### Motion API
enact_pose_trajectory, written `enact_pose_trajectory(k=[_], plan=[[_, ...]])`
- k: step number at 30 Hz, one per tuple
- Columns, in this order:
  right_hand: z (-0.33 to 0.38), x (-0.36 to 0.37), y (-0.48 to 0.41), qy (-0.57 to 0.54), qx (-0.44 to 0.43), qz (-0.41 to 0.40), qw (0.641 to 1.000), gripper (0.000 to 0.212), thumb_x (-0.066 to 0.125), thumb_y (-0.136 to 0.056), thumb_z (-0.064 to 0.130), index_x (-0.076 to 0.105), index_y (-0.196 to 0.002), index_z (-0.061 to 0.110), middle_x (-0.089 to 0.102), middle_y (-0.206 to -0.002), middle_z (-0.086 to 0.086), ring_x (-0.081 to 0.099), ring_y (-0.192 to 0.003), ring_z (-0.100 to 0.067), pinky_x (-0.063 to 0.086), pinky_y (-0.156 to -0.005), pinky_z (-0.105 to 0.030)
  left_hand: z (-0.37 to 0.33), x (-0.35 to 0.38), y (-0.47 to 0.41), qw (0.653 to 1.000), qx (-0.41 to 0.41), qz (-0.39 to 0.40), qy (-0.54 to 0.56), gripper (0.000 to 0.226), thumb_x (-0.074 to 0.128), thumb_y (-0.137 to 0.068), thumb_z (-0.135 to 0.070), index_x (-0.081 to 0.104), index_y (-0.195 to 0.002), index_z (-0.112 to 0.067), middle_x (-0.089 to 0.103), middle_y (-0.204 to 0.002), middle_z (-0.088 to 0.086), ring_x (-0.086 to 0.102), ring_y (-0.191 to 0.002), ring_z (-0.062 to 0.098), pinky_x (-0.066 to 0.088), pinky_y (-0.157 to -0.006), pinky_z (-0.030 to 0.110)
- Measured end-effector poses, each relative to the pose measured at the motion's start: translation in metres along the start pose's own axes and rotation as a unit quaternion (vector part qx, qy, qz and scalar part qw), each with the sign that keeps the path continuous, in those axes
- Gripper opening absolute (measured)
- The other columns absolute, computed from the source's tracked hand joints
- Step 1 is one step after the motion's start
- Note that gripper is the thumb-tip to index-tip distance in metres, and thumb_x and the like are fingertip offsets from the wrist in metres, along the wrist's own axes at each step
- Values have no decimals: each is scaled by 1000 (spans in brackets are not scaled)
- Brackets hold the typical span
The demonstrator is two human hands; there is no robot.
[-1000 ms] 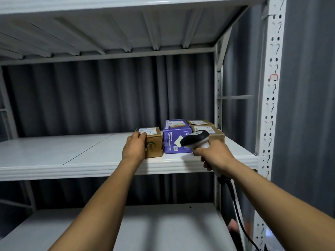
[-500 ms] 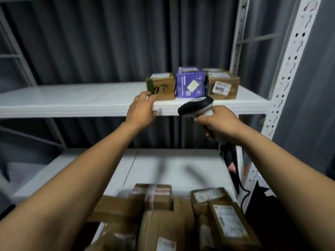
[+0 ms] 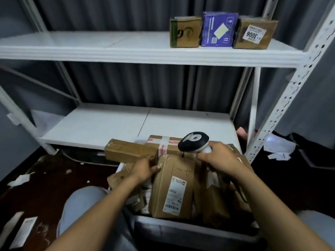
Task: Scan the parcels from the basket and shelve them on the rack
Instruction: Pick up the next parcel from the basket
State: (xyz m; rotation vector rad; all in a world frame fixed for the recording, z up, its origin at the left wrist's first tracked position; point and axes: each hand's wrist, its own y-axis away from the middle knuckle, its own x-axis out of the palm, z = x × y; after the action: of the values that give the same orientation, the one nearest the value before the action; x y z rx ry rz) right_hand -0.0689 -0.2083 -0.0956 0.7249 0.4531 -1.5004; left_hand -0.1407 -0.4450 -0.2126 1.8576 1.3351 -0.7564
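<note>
Parcels [image 3: 126, 151] sat packed in basket [image 3: 181, 227] at floor level, directly in front of rack [image 3: 126, 55]. L hand [image 3: 145, 169], forearm extended fwd, gripped upper left edge of tall labelled parcel [image 3: 174, 185], thumb on its front face, fingers wrapped behind. R hand [image 3: 219, 158] was closed round handle of scanner [image 3: 194, 142], scanner head just above that parcel's top. Upper shelf, right end, held 3 boxes side by side: brown box [image 3: 185, 32], purple box [image 3: 218, 29], box w/ "3006" label [image 3: 255, 34].
</note>
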Motion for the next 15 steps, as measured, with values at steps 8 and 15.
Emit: enact_pose_trajectory(k=[8,15], plan=[[-30,22,5,14,44,-20,999,21,70,-85,28,54,-72,23,60,-63,4,54,-49,-8,34,-39,-13,21,55,-8,998,-43,30,44,74,71,-82,-38,37,-143,-15,63,-125,8,62,-107,24,50,-86,30],[-41,22,9,-54,58,-31,996,13,71,-84,24,63,-82,14,69,-71,-8,60,-52,-20,44,-49,-25,9,66,-11,995,-32,67,65,114,73,-77,-42,-13,-151,-38,42,-148,12,51,-124,31,49,-96,43]])
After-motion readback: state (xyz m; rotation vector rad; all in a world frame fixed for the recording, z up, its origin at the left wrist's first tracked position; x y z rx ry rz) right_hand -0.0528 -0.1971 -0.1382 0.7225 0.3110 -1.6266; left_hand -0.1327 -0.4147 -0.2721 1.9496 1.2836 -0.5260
